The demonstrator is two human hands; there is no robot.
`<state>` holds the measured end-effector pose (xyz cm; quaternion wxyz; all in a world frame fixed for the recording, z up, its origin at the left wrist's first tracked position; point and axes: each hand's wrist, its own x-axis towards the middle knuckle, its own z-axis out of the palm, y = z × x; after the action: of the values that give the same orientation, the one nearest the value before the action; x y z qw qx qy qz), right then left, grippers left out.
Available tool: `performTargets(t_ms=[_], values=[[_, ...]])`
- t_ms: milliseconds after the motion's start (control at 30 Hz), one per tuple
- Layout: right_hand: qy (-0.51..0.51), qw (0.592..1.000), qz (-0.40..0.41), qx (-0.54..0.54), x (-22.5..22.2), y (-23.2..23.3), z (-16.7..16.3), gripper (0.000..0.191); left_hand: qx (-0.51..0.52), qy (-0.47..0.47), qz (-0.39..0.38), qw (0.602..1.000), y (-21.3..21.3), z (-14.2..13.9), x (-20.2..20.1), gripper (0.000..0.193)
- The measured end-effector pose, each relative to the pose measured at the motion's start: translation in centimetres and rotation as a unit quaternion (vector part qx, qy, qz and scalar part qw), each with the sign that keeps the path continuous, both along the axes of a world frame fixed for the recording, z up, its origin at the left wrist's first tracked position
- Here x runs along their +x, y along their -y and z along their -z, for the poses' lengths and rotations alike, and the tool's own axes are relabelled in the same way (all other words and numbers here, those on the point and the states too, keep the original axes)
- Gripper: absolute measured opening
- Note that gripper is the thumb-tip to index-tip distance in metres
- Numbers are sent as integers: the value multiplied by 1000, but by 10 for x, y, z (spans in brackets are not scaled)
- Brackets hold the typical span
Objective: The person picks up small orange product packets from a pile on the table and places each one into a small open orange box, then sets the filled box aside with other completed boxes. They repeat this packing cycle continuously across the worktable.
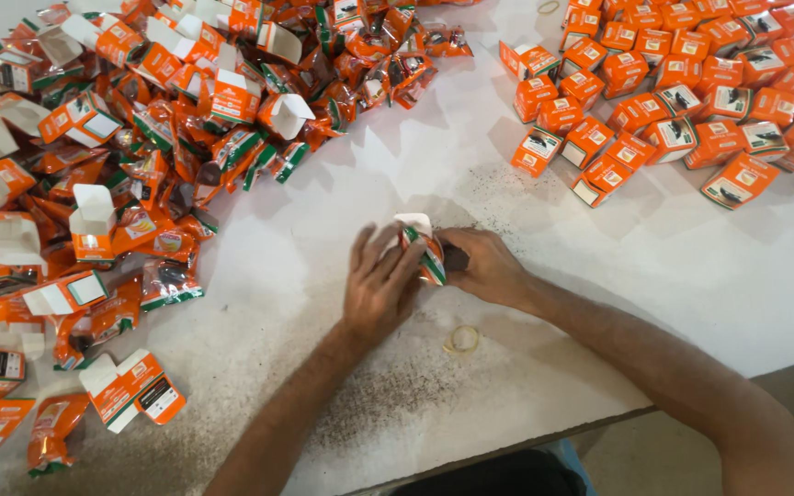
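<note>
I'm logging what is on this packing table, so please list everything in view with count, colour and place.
Open cartons: many, orange with white flaps, heaped at left.
Foil sachets: many, orange with green trim, mixed into the left heap.
Closed cartons: many, orange, grouped at upper right.
Held carton: one, orange, green and white, between both hands at centre.
Rubber bands: one pale band below the hands, one at the top edge.
Table: one, white, speckled with dark crumbs.
Left hand: on the carton.
Right hand: on the carton.
</note>
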<state>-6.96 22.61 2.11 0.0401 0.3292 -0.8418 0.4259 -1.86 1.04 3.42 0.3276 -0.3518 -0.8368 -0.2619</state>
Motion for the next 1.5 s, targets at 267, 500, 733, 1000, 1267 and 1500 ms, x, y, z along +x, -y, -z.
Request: performTargets(t_ms=[267,500,733,1000,1267,1500], values=[[18,999,-25,-34,7,1,-8,58,18,117,-133,984,-28,-1,-6,12],[-13,999,-41,-32,5,3,-11,64,168,243,-149,944,-31,3,-15,21],[-17,1000,-14,8,8,1,3,82,357,420,-70,831,-23,19,-29,25],[-161,986,-6,44,21,1,5,70,334,396,-97,850,-29,23,-35,20],[-242,959,14,145,31,5,-3,68,461,583,160,650,8,3,-31,28],[-188,976,10,111,29,9,-1,55,366,531,-14,764,-3,20,-47,9]])
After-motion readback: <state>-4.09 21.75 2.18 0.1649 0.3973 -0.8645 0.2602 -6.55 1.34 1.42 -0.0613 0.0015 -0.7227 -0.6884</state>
